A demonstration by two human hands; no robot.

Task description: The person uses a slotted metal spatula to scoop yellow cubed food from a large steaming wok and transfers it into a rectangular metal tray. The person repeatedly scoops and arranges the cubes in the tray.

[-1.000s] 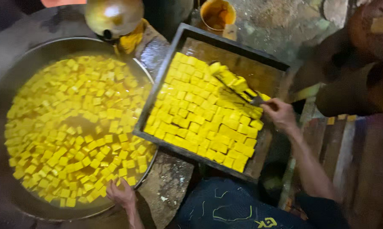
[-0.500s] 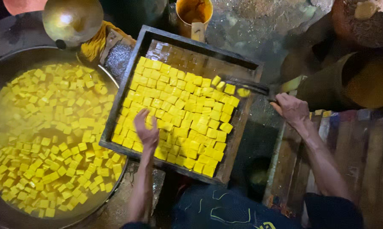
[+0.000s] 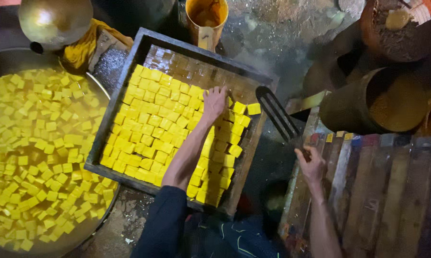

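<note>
head cam: left hand (image 3: 214, 101) is spread flat on the yellow cubes (image 3: 167, 129) at the tray's (image 3: 129, 71) far right. right hand (image 3: 311, 165) grips a slotted spatula (image 3: 277, 114), blade angled up-left just off the tray edge. big pan (image 3: 89, 224) of cubes sits left, wooden slats (image 3: 392, 191) right, dim wet floor.

The left hand (image 3: 214, 101) lay flat on the yellow cubes (image 3: 148, 129) near the far right corner of the dark rectangular tray (image 3: 111, 117), fingers spread over them. The right hand (image 3: 311, 165) gripped the handle of a slotted black spatula (image 3: 276, 113), held off the tray's right edge, clear of the cubes. Left of the tray, a wide pan (image 3: 98, 86) held more yellow cubes in liquid.
</note>
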